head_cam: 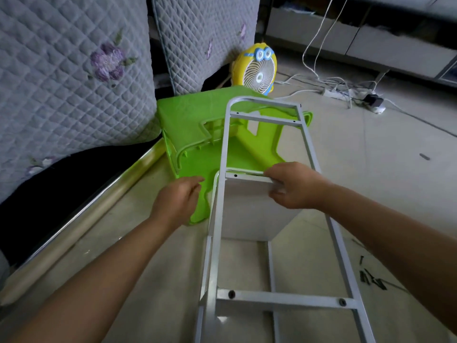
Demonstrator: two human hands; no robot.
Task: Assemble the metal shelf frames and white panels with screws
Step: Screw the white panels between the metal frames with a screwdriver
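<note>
Tiled floor (371, 149); right hand (294, 186) on panel (249, 209) edge

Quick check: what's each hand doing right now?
Left hand: open, holding nothing, beside the metal frame.
Right hand: grips the top edge of the white panel.
</note>
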